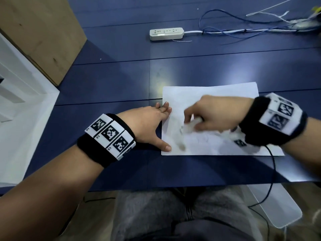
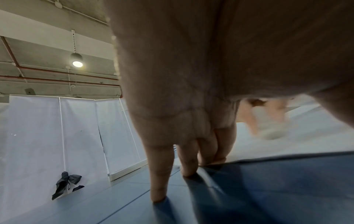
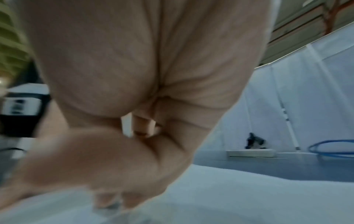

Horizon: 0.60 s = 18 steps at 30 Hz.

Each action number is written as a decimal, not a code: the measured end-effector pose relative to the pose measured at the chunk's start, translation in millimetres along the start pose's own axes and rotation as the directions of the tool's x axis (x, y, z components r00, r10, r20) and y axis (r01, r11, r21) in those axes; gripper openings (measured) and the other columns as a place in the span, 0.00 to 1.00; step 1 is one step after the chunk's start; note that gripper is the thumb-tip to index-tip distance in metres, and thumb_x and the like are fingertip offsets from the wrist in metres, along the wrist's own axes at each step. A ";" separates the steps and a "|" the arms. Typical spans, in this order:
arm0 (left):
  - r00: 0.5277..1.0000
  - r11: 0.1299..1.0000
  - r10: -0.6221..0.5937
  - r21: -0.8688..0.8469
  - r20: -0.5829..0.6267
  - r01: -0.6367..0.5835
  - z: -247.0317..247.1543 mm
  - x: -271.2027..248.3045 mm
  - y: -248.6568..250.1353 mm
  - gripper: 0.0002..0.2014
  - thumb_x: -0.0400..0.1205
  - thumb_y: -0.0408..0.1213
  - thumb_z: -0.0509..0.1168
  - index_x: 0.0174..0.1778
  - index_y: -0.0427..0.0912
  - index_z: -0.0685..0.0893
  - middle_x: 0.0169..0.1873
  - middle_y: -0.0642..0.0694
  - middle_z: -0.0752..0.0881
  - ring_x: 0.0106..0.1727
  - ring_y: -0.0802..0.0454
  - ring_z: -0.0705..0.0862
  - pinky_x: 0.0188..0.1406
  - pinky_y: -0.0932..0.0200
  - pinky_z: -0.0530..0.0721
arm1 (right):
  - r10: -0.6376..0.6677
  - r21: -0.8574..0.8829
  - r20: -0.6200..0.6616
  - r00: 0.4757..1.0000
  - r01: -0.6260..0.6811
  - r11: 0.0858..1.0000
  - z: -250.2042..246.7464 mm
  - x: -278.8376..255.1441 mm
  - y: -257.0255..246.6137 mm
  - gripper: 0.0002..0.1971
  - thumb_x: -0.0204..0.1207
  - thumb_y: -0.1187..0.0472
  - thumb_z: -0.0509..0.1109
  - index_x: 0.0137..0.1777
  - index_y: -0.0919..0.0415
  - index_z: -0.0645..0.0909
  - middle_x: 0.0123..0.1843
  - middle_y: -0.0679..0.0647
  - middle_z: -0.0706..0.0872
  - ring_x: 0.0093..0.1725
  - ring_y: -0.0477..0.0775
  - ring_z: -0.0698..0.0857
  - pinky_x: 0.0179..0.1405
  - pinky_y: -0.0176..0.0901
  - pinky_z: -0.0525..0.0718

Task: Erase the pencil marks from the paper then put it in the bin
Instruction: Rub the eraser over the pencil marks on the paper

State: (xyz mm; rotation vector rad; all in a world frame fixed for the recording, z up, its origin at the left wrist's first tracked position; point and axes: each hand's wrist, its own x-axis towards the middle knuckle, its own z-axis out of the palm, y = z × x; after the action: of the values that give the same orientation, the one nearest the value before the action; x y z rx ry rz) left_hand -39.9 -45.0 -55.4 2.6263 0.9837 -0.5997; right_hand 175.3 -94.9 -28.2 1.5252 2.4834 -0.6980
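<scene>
- Because a thin sheet skids under rubbing, the left hand [image 1: 149,122] lies flat at the left edge of the paper [image 1: 217,94], fingers straight and together, thumb splayed onto the near left corner; the left wrist view shows two fingertips [image 2: 214,157] on the sheet's edge and the others on the blue bench [image 1: 112,80] just beside it.
- While that hand pins it, the right hand [image 1: 218,115] curls over the middle of the sheet, fingers and thumb pinched on a small white block, which I judge to be an eraser [image 1: 188,127]; it is motion-blurred, which suggests rubbing is under way.
- Faint grey pencil marks [image 1: 206,139] show on the near half of the paper, just right of the eraser, so the erasing step looks unfinished.
- Where the paper sits: flat on the bench, near its front edge and right of centre, touching both hands.
- As for containers, I cannot pick out a bin for certain; a brown cardboard box [image 1: 38,32] stands at the far left with its inside hidden, and white shelving [image 1: 19,87] lies beside it.
- Farther back, a white power strip [image 1: 166,33] and loose cables [image 1: 243,30] lie well apart from the work.
</scene>
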 end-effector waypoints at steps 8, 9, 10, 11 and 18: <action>1.000 1.000 -0.004 0.000 0.000 0.004 1.0 0.6 -0.8 0.63 0.66 0.73 0.69 0.86 0.47 0.42 0.85 0.53 0.40 0.85 0.55 0.42 0.84 0.54 0.52 | -0.111 0.127 0.114 0.987 0.096 0.987 12.0 -16.7 -8.3 0.09 0.74 0.56 0.71 0.54 0.48 0.84 0.28 0.41 0.84 0.26 0.46 0.85 0.33 0.44 0.86; 1.000 1.000 -0.003 0.003 0.000 0.003 1.2 0.6 -0.9 0.63 0.66 0.73 0.69 0.86 0.46 0.42 0.85 0.53 0.40 0.85 0.55 0.42 0.84 0.55 0.52 | -0.133 0.108 0.128 0.983 0.120 0.987 12.8 -17.4 -11.1 0.09 0.73 0.57 0.72 0.53 0.47 0.84 0.29 0.42 0.85 0.28 0.45 0.84 0.34 0.43 0.86; 1.000 1.000 -0.003 0.005 -0.001 0.003 1.0 0.5 -0.8 0.63 0.66 0.73 0.69 0.86 0.46 0.42 0.85 0.53 0.40 0.85 0.55 0.42 0.84 0.55 0.52 | -0.118 0.072 0.095 0.988 0.112 0.991 11.2 -13.5 -8.6 0.09 0.73 0.56 0.72 0.53 0.47 0.85 0.30 0.43 0.85 0.29 0.44 0.84 0.35 0.43 0.86; 1.000 1.000 -0.002 0.007 -0.003 0.002 0.7 0.2 -0.6 0.63 0.66 0.72 0.69 0.86 0.46 0.42 0.85 0.53 0.40 0.85 0.55 0.43 0.84 0.55 0.52 | -0.070 0.037 0.036 0.997 0.069 0.997 7.4 -7.4 -2.8 0.09 0.73 0.55 0.72 0.53 0.47 0.85 0.32 0.45 0.86 0.28 0.43 0.84 0.36 0.43 0.86; 1.000 1.000 -0.004 0.019 0.000 0.004 -0.3 -0.2 0.7 0.62 0.66 0.73 0.69 0.86 0.46 0.42 0.85 0.52 0.40 0.85 0.54 0.43 0.84 0.55 0.53 | 0.008 -0.019 -0.109 0.994 -0.010 1.000 -1.5 -3.2 9.4 0.14 0.74 0.47 0.66 0.55 0.52 0.84 0.32 0.41 0.81 0.34 0.38 0.77 0.40 0.37 0.79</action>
State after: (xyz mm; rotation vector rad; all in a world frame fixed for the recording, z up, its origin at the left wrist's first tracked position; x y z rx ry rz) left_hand -39.5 -45.5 -55.0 2.6411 0.9882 -0.6135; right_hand 185.2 -93.2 -28.7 1.6079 2.5507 -0.6035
